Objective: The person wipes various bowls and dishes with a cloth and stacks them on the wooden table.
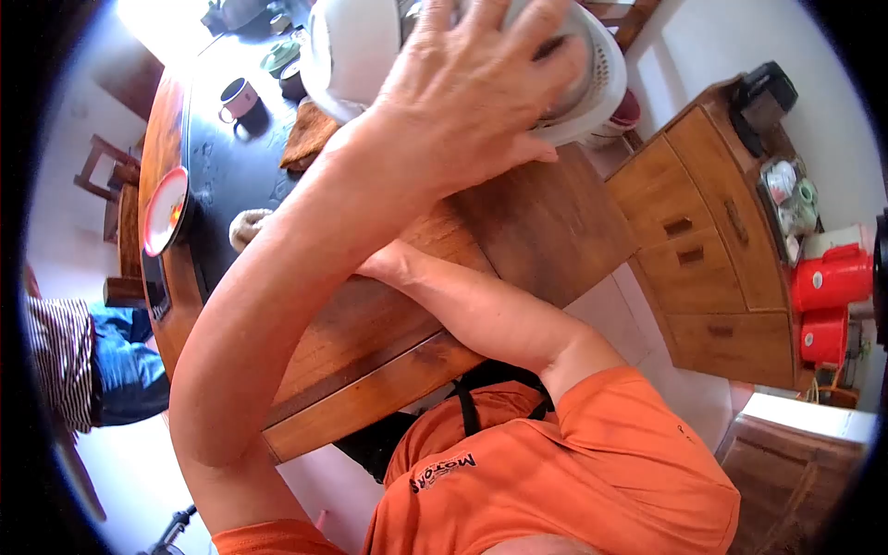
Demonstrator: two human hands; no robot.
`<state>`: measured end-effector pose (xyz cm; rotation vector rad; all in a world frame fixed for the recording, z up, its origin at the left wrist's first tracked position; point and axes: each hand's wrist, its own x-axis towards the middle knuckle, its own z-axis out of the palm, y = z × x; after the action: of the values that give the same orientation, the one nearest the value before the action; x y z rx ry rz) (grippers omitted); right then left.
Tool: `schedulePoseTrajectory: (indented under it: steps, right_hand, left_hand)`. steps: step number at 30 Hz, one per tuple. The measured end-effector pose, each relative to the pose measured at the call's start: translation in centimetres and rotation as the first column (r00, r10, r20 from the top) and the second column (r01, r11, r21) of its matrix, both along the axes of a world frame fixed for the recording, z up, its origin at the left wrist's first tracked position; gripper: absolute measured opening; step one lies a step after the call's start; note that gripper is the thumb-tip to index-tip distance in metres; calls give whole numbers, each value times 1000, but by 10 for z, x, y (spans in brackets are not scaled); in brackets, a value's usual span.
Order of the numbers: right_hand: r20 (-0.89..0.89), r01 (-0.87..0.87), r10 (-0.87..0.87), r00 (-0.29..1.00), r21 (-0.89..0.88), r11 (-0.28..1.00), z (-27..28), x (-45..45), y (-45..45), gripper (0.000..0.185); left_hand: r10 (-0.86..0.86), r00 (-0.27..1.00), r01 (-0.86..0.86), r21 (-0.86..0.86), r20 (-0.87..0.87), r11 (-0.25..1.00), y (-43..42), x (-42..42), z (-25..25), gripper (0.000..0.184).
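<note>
My left hand (481, 83) reaches across to the upper right, fingers spread over a white plastic basket (610, 83) that holds white and grey dishes. Its thumb stretches out toward the near side of the basket. Whether the fingertips touch the dishes is hard to see. Beneath my left forearm passes my right arm, and only the wrist edge of my right hand (384, 262) shows. Those fingers are hidden behind the forearm. A greyish-beige cloth (248, 228) sticks out on the forearm's other side, on the dark tabletop inlay.
On the wooden table (370, 342) are a brown cloth (308, 134), a mug (238, 96) and a red-rimmed plate (167, 211) with food. A wooden cabinet (712, 240) and red containers (832, 279) stand at right. A person in a striped top (63, 361) is at left.
</note>
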<state>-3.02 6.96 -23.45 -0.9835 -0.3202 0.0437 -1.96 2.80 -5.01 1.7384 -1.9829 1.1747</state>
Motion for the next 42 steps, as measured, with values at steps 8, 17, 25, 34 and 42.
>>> schedulePoseTrajectory:
  steps: [8, 17, 25, 34, 42]
  right_hand:
    - [91, 177, -165, 982, -159, 971, 22, -14, 0, 63]
    - [424, 473, -231, 875, -656, 588, -5, 32, 19, 53]
    - [436, 493, -253, 864, -630, 600, 2, 19, 13, 45]
    - [292, 390, -297, 909, -349, 852, 16, 4, 8, 40]
    - [326, 388, -232, 916, -579, 717, -12, 32, 21, 37]
  left_hand:
    - [82, 996, -78, 99, -33, 992, -11, -15, 13, 64]
    - [128, 991, -118, 207, -36, 971, -22, 0, 19, 66]
    - [85, 994, -93, 124, 67, 988, -34, -10, 17, 62]
    - [71, 984, -91, 113, 165, 989, -55, -12, 8, 63]
    - [-31, 998, 42, 200, -58, 979, -61, 1, 11, 63]
